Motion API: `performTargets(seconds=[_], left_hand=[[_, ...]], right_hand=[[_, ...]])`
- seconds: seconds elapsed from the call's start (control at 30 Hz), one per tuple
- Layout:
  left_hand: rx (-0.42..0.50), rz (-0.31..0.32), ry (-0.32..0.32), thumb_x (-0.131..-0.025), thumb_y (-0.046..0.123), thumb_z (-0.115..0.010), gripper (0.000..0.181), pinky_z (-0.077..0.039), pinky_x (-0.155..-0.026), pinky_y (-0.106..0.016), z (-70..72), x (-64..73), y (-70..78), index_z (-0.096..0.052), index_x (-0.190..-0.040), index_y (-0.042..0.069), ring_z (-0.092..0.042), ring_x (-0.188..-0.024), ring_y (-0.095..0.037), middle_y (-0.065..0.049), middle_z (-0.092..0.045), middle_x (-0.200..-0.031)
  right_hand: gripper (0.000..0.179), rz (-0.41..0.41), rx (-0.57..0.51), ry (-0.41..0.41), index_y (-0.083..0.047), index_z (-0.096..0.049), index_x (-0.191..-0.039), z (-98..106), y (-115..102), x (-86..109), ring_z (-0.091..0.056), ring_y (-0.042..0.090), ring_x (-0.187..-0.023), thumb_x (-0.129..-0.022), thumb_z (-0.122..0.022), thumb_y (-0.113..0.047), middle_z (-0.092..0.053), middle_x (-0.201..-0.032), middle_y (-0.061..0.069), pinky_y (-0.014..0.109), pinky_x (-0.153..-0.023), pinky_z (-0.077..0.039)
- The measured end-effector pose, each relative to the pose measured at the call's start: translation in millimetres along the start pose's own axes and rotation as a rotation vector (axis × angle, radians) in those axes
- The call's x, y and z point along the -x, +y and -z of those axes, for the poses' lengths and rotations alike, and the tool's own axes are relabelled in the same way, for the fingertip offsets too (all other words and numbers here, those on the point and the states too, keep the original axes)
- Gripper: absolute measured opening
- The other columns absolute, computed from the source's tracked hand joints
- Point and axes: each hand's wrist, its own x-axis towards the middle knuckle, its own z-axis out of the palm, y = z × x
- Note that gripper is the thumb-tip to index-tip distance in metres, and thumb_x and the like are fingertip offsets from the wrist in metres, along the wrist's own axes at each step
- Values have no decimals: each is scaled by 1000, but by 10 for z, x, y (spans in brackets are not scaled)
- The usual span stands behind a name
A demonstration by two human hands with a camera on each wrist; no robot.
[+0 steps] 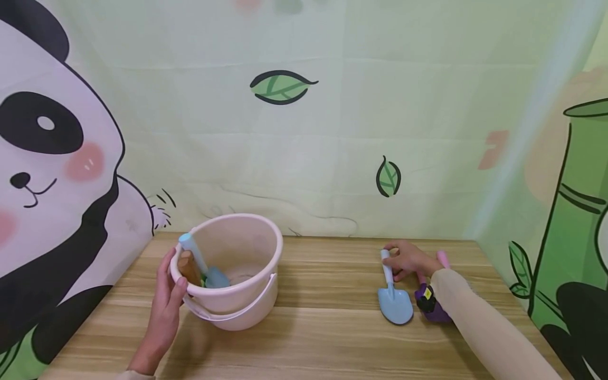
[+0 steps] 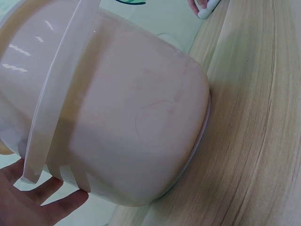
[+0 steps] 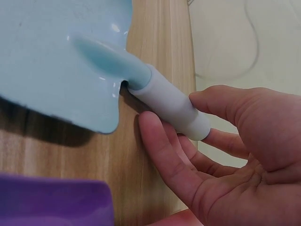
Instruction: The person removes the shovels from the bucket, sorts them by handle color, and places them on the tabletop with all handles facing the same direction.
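The fingers of my right hand (image 1: 408,258) curl under the shovel's grip, my thumb laid on its upper side, so I have the shovel (image 1: 395,303) held between them. It is at the right of the table (image 1: 323,327), its blade pointing from my fingers back toward me. The blade is pale blue and glossy, broad with a rounded tip, and a raised ridge runs from it into the whitish, tube-shaped grip.

My left fingers and thumb curve round the side of the pale pink bucket (image 1: 233,301), the thumb near the rim. It stands well apart from my right fingers.

From the head I see into the bucket: just inside from my left fingers are a blue tool (image 1: 217,278) and a brown thing (image 1: 189,269). My left wrist view hides those and gives the outer wall, the bail (image 2: 61,89) and a thin curved mark (image 2: 136,123), with 3 of my fingers beside the bail.

My right wrist view shows what the head view is too far off for: notches where the blade meets the neck, and a shadow under its edge. Whether the tip touches wood I cannot tell. A purple tool (image 1: 434,315) lies just beside the shovel, nearer me than my right fingers; only the head view shows the black and yellow piece (image 1: 426,299) by it.
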Motion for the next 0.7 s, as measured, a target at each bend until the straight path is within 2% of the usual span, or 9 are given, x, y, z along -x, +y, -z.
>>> performTargets(seconds=[0.43,0.7], left_hand=[[-8,-2,3,-111,19,-39,60,-39,-97,-12,-6,4,6,-16,-165,33,-28,-146,-23,0,-19,-167],[3,-19,7,-110,16,-39,60,-39,-96,-11,-15,3,1,-17,-165,30,-30,-145,-22,-2,-20,-167]], right_hand=[[59,7,-9,-10,10,-35,-149,10,-17,14,-66,23,-69,-99,-63,-4,-60,-98,21,37,-62,-61],[63,28,3,-35,7,-29,-153,80,-97,92,-68,30,-77,-100,-62,-2,-59,-106,26,44,-68,-62]])
